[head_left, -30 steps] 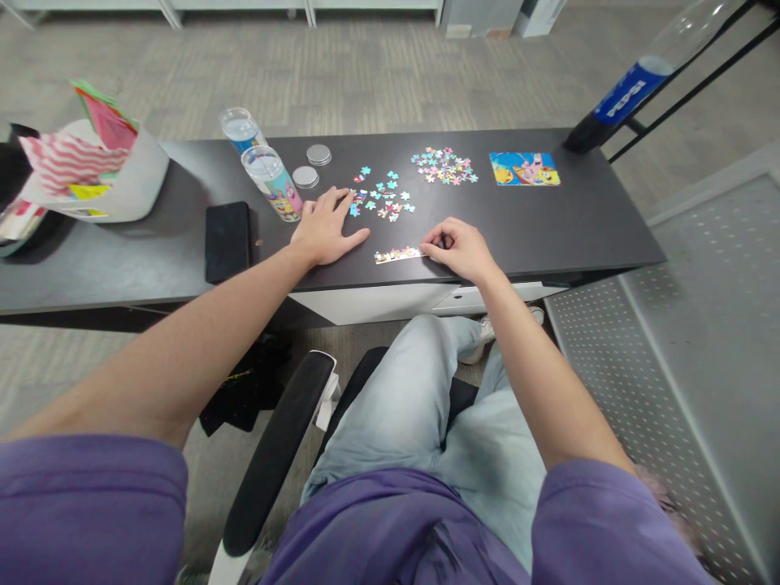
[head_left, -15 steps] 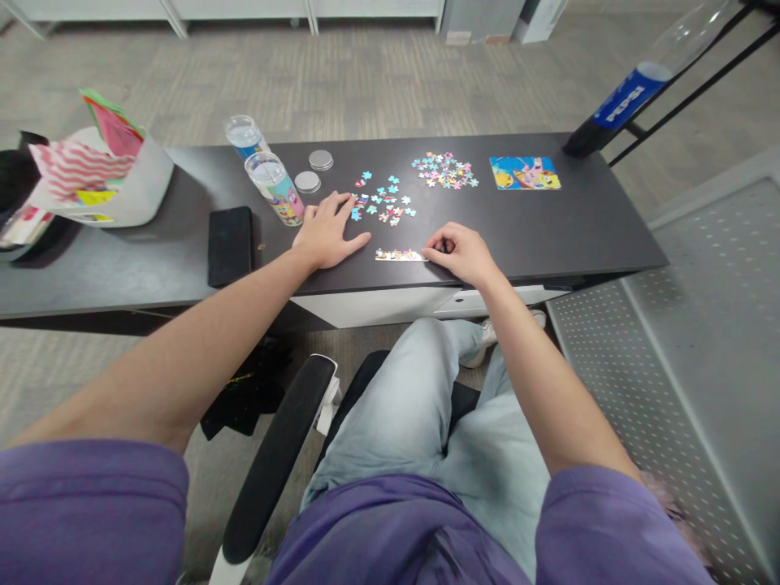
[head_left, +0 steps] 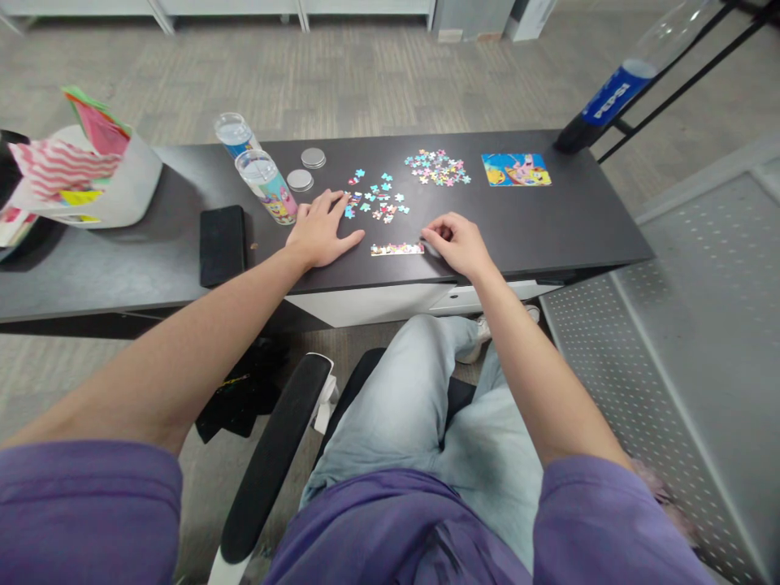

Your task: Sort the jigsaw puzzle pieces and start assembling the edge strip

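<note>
A short strip of joined jigsaw pieces lies near the front edge of the dark table. My right hand is at its right end, thumb and fingers curled into a pinch just above the table. Whatever those fingertips may hold is too small to make out. My left hand rests flat with fingers spread, fingertips at the left side of a loose group of jigsaw pieces. Farther back lies a denser heap of jigsaw pieces. To its right is a cartoon picture card.
Two clear cylinders with printed labels stand left of my left hand, beside two round silver lids. A black rectangular case and a white bin are farther left. A Pepsi bottle stands at the far right corner.
My right hand has drawn slightly up from the strip, and the strip's right end shows more fully. My left hand stays flat. The whole view has shifted a little.
</note>
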### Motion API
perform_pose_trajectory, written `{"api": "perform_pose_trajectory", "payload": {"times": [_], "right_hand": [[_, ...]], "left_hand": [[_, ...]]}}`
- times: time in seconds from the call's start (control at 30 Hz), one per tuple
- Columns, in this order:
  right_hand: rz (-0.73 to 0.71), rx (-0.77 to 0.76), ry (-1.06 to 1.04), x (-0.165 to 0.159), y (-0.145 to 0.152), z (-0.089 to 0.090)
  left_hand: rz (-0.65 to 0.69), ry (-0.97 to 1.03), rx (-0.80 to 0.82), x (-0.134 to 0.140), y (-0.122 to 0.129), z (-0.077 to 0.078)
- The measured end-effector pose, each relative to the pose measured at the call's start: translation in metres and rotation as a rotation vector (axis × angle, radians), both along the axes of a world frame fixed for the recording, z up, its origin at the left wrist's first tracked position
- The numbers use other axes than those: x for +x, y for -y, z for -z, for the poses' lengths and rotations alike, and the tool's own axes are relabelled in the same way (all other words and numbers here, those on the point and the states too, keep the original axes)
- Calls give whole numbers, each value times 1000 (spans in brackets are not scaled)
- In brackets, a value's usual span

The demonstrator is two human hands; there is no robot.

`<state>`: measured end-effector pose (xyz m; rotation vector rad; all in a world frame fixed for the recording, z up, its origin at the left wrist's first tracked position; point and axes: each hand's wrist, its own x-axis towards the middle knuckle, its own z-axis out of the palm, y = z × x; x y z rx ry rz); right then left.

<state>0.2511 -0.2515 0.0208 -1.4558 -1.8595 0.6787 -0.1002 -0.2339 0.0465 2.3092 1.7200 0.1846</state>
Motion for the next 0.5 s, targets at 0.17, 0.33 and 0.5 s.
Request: {"api": "perform_pose_trajectory", "payload": {"times": [0.17,0.33,0.5], "right_hand": [[65,0,22,-5,-21,-2],[111,37,75,-8,-33,-1],[103,16,113,-7,-28,-3]], "left_hand": [[-9,-11,0,2,3,-3],[-20,-40,12,5,7,-6],[-17,-44,16,3,5,-5]]}}
